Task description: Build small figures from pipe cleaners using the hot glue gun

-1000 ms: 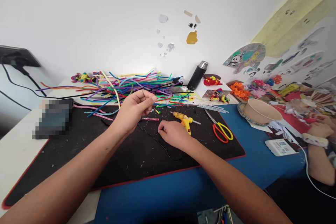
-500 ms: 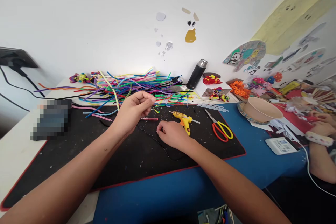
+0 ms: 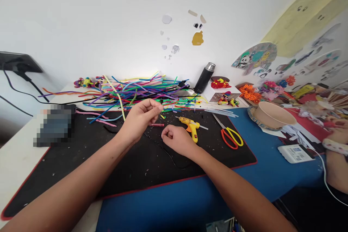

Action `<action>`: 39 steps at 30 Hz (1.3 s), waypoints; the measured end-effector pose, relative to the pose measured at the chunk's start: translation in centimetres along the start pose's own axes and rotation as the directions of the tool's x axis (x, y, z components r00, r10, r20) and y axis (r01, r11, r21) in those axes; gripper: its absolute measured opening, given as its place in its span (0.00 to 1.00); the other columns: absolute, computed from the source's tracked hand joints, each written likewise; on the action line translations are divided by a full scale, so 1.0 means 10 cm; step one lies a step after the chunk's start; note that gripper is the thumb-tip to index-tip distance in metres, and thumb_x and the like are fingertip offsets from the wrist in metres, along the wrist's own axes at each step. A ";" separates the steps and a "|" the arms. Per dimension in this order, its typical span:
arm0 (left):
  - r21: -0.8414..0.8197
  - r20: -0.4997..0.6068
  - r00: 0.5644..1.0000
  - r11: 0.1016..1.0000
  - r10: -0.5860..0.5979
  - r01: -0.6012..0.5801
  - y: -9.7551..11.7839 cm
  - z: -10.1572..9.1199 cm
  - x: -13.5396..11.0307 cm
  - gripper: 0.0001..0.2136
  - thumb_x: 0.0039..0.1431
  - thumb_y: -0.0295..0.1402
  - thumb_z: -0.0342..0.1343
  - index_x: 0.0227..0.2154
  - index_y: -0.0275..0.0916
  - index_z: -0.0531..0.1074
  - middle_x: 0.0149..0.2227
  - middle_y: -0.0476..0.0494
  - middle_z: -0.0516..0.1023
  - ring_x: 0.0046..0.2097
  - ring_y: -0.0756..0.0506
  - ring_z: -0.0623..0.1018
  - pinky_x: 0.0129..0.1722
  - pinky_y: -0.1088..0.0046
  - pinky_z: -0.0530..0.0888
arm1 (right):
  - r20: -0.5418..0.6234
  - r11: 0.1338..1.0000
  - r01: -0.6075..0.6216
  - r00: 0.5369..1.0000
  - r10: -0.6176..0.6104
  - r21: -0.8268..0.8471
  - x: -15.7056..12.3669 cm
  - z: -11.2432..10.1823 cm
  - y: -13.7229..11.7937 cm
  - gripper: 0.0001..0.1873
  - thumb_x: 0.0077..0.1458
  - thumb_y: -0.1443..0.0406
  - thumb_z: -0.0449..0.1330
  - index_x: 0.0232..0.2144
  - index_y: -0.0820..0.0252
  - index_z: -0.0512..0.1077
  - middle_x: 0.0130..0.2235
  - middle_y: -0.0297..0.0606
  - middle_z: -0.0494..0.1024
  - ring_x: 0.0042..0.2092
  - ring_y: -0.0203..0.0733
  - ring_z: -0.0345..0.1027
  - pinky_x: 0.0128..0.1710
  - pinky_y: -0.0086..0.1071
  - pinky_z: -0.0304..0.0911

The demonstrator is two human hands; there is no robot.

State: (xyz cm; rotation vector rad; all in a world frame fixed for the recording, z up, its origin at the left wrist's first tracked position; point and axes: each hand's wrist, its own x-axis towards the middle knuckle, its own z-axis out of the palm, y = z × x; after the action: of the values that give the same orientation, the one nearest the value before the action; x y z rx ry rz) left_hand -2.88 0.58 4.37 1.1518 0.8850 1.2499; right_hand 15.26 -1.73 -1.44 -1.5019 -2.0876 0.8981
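Note:
My left hand (image 3: 141, 117) is raised over the black mat (image 3: 127, 174), thumb and forefinger pinched on a small black piece (image 3: 161, 101) whose kind I cannot make out. Lower and to its right, my right hand (image 3: 178, 140) is curled closed near the mat; whatever its fingers hold is hidden. Just beyond the right hand lies a yellow hot glue gun (image 3: 192, 127) with a glue stick in its back. A red pen-like tool (image 3: 157, 125) sits between the hands. Behind them spreads a pile of colourful pipe cleaners (image 3: 141, 87).
Scissors (image 3: 230, 136) with red and yellow handles lie on the mat's right side. A black thermos (image 3: 204, 79) leans by a white box (image 3: 212, 92). Farther right stand a beige bowl (image 3: 274, 115) and a white device (image 3: 295, 153). Another person's hand (image 3: 337, 130) works at the right edge.
The black piece now stands out more clearly above my left fingertips. Both hands keep nearly the same pose, and the view has shifted slightly.

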 end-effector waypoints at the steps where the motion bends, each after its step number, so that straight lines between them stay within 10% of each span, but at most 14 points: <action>1: 0.001 0.000 1.000 1.000 -0.007 0.007 -0.01 0.00 0.00 0.14 0.54 0.43 0.71 0.29 0.39 0.74 0.20 0.54 0.66 0.23 0.52 0.62 0.23 0.75 0.56 | -0.009 0.993 -0.010 1.000 0.011 0.119 0.01 0.00 0.02 0.02 0.57 0.67 0.62 0.32 0.58 0.75 0.21 0.26 0.68 0.24 0.33 0.60 0.26 0.29 0.50; 8: 0.042 -0.003 0.998 0.997 -0.061 0.061 -0.13 0.01 0.02 0.15 0.55 0.44 0.70 0.29 0.39 0.73 0.21 0.54 0.66 0.23 0.52 0.61 0.24 0.75 0.56 | -0.039 0.590 -0.057 0.988 0.149 0.805 0.15 0.02 0.05 0.15 0.52 0.54 0.68 0.32 0.57 0.70 0.17 0.18 0.56 0.16 0.28 0.43 0.17 0.26 0.41; 17: 0.048 -0.011 0.995 0.994 -0.101 0.101 -0.23 0.02 0.01 0.14 0.57 0.44 0.69 0.31 0.39 0.74 0.21 0.55 0.65 0.23 0.52 0.61 0.24 0.75 0.56 | -0.157 0.326 0.072 0.957 0.243 0.943 0.34 -0.13 -0.15 0.18 0.49 0.55 0.72 0.31 0.59 0.71 0.15 0.17 0.55 0.16 0.26 0.42 0.16 0.23 0.39; 39: 0.042 -0.023 0.978 0.977 -0.207 0.208 -0.38 0.13 -0.05 0.14 0.56 0.44 0.69 0.31 0.39 0.75 0.21 0.55 0.67 0.23 0.52 0.61 0.24 0.75 0.56 | -0.148 0.220 0.100 0.966 0.213 0.970 0.24 -0.06 -0.16 0.15 0.51 0.57 0.71 0.30 0.59 0.71 0.16 0.19 0.58 0.15 0.25 0.43 0.15 0.24 0.39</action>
State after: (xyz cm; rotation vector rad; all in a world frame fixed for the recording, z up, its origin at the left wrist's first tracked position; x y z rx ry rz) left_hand -0.82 0.04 0.91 1.0548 1.0238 1.0762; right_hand 13.71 0.36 0.03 -0.8290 -0.7748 1.5345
